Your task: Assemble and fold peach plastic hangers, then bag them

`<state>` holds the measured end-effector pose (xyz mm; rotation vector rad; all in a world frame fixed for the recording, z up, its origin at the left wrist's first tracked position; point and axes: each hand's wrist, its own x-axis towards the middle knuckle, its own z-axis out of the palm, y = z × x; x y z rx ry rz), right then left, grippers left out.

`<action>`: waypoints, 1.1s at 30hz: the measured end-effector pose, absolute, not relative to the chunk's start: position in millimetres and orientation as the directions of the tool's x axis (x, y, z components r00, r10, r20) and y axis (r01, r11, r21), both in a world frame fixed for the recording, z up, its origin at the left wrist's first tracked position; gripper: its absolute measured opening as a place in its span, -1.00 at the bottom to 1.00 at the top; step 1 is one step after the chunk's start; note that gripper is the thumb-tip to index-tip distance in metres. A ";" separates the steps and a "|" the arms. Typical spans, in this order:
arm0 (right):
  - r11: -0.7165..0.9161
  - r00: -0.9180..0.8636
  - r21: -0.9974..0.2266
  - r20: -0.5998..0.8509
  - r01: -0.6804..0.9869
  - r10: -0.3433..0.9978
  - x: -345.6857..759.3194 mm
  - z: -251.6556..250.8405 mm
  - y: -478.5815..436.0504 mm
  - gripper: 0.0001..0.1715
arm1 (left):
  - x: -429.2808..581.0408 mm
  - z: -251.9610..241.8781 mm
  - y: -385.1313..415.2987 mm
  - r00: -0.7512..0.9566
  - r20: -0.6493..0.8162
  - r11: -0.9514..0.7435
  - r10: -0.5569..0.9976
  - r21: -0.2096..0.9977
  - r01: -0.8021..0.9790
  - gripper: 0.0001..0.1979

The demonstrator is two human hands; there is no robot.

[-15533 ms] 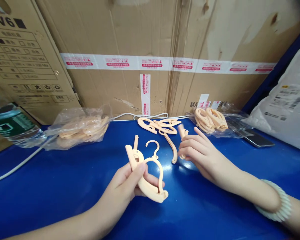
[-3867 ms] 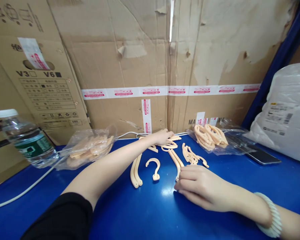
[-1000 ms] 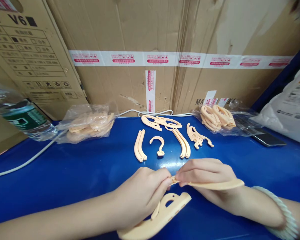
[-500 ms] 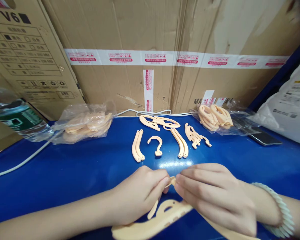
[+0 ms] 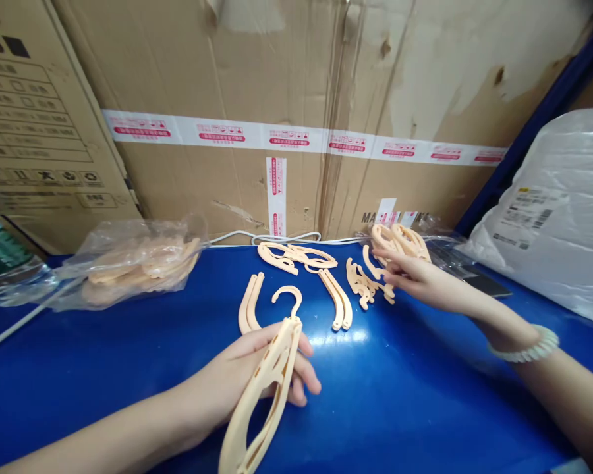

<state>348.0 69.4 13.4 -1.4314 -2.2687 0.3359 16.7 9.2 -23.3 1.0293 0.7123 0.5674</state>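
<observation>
Wearer's left hand [image 5: 250, 365] clasps a folded, peach-coloured plastic hanger body [image 5: 257, 387], slanting across the hand, fingertips emerging beyond. Right hand [image 5: 418, 273], fingers outstretched, beside a curved peach plastic strip [image 5: 372, 263]; cannot tell whether pinched.

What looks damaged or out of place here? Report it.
The cardboard behind the blue table looks damaged: its surface shows a pale, peeled-looking patch and a dark mark toward the upper right. Nothing looks spilled.
</observation>
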 end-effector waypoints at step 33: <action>0.954 -0.845 0.014 0.470 0.299 0.257 234.2 -18.9 -22.8 -0.68 | 24.4 -10.7 -4.3 0.424 -0.343 0.502 0.838 0.790 -0.353 -0.54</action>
